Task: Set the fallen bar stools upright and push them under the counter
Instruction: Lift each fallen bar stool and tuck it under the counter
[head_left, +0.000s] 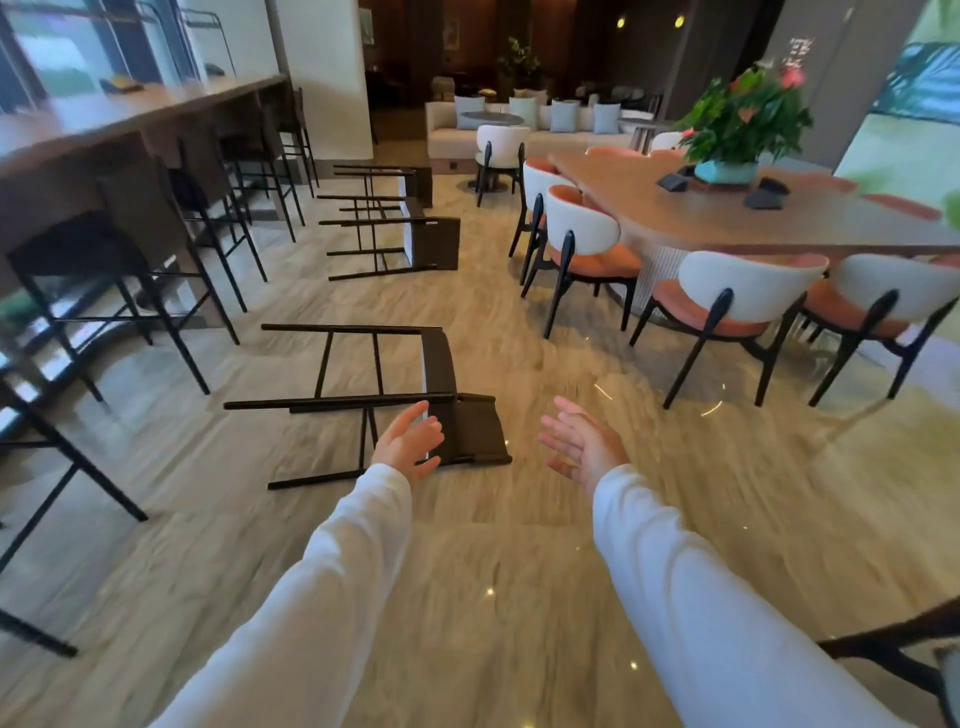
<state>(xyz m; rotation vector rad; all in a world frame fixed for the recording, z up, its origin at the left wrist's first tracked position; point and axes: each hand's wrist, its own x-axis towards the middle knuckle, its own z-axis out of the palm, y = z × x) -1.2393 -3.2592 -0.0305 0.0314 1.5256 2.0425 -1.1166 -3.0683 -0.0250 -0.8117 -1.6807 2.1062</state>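
Head camera looks down along your two arms in white sleeves (322, 571), both stretched forward over the pale marble floor (493, 597). Your left hand (408, 441) and right hand (582, 447) are apart, fingers spread and loosely bent, palms turned toward each other, and neither holds anything. Your left hand overlaps the seat end of the nearest fallen stool (470, 431); you cannot tell from this angle whether the fingers touch it. Your right hand hangs just to the right of that stool, clear of it. The stool lies on its side on the floor, its black legs pointing left toward the counter (130, 111) and its dark seat and back toward the middle of the room. Along the left, upright stools (104, 244) stand tucked under the counter's long front edge. Farther on, a second fallen stool (436, 244) lies the same way, legs toward the counter, and a third fallen stool (415, 179) lies just behind it, close to the counter's far end. To your right stands a dining table (675, 208) ringed by white-and-orange chairs (587, 234), with a potted plant (743, 119) on top. At the far wall sits a pale sofa (452, 137) with cushions.
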